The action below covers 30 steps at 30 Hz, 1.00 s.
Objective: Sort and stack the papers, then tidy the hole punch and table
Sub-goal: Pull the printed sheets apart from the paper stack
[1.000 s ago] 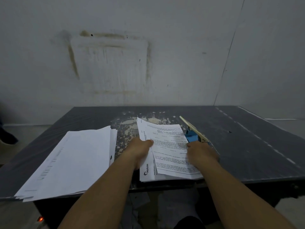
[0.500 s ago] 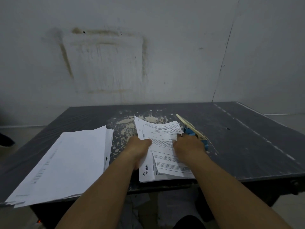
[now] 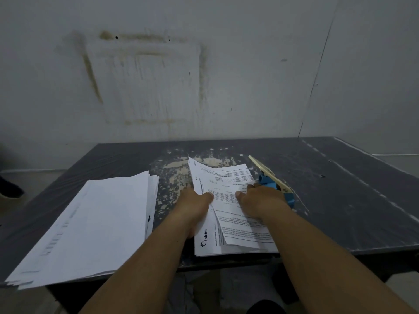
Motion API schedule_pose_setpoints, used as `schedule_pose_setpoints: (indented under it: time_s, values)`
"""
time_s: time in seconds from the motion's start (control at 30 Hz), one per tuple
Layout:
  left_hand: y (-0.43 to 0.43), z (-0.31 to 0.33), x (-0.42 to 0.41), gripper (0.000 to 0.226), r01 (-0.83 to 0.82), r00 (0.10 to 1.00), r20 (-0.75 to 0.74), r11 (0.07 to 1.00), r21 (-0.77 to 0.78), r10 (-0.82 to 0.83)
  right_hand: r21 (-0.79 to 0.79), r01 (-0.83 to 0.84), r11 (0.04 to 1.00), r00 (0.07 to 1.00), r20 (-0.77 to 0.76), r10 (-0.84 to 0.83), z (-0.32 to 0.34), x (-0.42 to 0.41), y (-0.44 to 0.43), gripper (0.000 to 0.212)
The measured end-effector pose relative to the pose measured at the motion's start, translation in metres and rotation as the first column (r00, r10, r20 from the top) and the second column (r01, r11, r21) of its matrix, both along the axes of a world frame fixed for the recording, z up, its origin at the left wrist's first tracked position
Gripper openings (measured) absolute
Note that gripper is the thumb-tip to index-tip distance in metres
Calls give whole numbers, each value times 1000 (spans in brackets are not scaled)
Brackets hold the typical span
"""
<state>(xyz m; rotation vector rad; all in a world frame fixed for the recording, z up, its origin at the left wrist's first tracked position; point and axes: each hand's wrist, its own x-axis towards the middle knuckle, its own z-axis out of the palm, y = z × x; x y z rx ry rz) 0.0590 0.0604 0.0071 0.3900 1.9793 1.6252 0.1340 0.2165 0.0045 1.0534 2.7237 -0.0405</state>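
Observation:
A small pile of printed papers (image 3: 229, 182) lies at the table's near middle, its top sheet skewed. My left hand (image 3: 192, 206) grips the pile's left edge, thumb on top. My right hand (image 3: 258, 200) presses on the top sheet from the right, fingers curled onto it. A blue hole punch (image 3: 269, 177) with a cream lever sits just beyond my right hand, partly hidden by it. A larger stack of white sheets (image 3: 97, 223), face down, lies at the left and overhangs the near edge.
The dark table (image 3: 328, 200) has a patch of worn, flaking surface (image 3: 176, 171) behind the papers. A stained wall stands close behind the table. A dark shoe (image 3: 9, 189) shows on the floor at far left.
My right hand has slid left from the pile's right edge onto the top sheet, away from the hole punch. The left hand has stayed on the left edge.

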Motion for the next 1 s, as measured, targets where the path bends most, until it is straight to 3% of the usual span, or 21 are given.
schedule_pose_setpoints:
  time_s: [0.4, 0.67, 0.87, 1.0]
  values:
    - [11, 4, 7, 23, -17, 996, 93, 998, 63, 11, -4, 72, 997, 996, -54, -72, -10, -6, 15, 68]
    - [17, -4, 5, 17, -46, 977, 209, 997, 65, 32, 256, -30, 966, 988, -139, 67, -16, 10, -1, 29]
    - [21, -8, 9, 18, -66, 972, 228, 995, 72, 48, 220, 103, 970, 957, -287, -37, -26, 32, -5, 31]
    - [23, -10, 13, 23, -84, 968, 241, 993, 86, 61, 164, 86, 983, 937, -348, -24, -28, 39, -5, 34]
